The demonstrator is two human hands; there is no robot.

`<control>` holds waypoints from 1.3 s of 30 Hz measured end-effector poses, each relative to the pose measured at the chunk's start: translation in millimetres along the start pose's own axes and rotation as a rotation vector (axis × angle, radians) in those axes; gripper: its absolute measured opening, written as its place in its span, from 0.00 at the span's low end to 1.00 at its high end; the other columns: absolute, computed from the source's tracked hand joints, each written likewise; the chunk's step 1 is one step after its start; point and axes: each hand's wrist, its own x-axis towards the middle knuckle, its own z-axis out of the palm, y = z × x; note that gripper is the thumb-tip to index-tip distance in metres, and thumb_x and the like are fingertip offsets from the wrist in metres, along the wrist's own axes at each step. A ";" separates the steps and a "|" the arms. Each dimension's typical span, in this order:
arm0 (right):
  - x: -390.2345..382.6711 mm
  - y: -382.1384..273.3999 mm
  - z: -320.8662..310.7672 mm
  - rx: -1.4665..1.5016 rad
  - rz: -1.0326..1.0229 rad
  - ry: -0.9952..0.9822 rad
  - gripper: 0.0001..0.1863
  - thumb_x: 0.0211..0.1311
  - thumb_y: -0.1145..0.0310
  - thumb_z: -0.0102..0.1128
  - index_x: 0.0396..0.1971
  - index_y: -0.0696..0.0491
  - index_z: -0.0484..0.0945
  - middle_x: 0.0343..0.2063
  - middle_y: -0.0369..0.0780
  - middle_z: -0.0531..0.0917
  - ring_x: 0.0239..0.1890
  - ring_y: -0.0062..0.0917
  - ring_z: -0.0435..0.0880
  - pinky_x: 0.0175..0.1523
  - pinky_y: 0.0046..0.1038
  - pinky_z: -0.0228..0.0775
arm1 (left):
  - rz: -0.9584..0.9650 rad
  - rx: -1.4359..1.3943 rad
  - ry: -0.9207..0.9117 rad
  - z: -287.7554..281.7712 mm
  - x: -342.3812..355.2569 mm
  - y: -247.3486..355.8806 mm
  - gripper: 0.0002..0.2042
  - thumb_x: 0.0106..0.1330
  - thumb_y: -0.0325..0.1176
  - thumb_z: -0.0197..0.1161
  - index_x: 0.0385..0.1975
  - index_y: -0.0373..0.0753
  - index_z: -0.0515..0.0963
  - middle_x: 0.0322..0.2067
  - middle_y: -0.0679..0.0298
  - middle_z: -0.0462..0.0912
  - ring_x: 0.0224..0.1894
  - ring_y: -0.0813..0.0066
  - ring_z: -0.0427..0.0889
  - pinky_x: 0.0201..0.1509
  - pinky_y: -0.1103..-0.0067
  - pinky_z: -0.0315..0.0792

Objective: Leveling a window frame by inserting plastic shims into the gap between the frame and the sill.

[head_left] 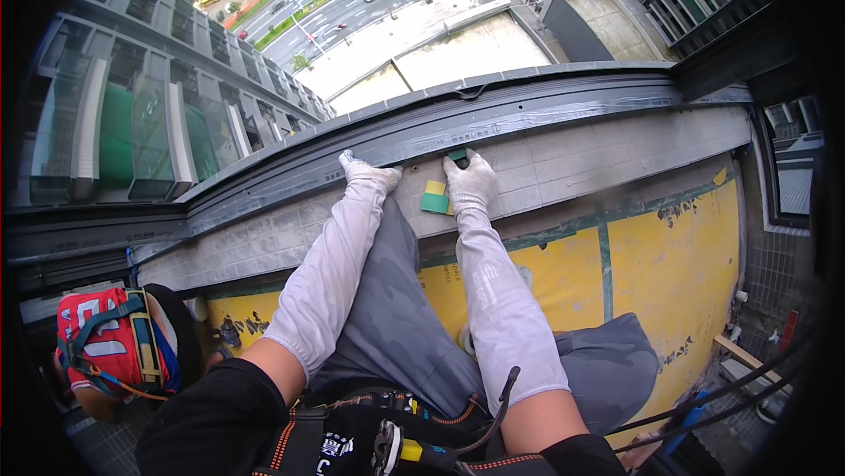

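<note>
- At the wall's top, a grey frame (pixel 493 110) runs along the tiled ledge (pixel 572 159), braced for work at height.
- Left hand (pixel 368 175) presses flat on the frame edge, grip open, steadying.
- Right hand (pixel 471 178) closes on a small dark tool (pixel 458 156), mostly hidden.
- Green and yellow shims (pixel 435 198) lie between the hands, within reach.

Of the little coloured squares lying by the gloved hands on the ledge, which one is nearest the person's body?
The green square. It lies below the yellow square, closer to the knee, just left of the right hand; the yellow one sits nearer the grey window frame.
</note>
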 end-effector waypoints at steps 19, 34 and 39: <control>-8.5 -22.0 3.7 -0.204 0.035 0.072 0.31 0.51 0.42 0.80 0.50 0.46 0.93 0.71 0.39 0.74 0.77 0.42 0.60 0.80 0.44 0.52 | -0.038 -0.045 0.070 1.6 -11.5 2.6 0.35 0.72 0.63 0.47 0.73 0.50 0.71 0.70 0.60 0.77 0.71 0.49 0.75 0.74 0.44 0.67; 17.8 -29.7 -4.1 -0.182 0.067 0.062 0.34 0.50 0.38 0.79 0.54 0.42 0.92 0.74 0.37 0.71 0.79 0.40 0.57 0.82 0.43 0.49 | -0.021 0.037 0.035 29.3 5.3 -4.0 0.32 0.75 0.63 0.46 0.71 0.51 0.71 0.69 0.62 0.78 0.70 0.49 0.76 0.73 0.43 0.68; -0.4 -48.9 -11.7 -0.156 -0.013 -0.056 0.39 0.43 0.37 0.84 0.56 0.40 0.91 0.75 0.41 0.70 0.79 0.42 0.57 0.83 0.44 0.50 | 0.026 -0.017 -0.150 -2.8 12.9 18.9 0.37 0.76 0.68 0.42 0.76 0.50 0.67 0.73 0.55 0.73 0.73 0.43 0.72 0.74 0.39 0.66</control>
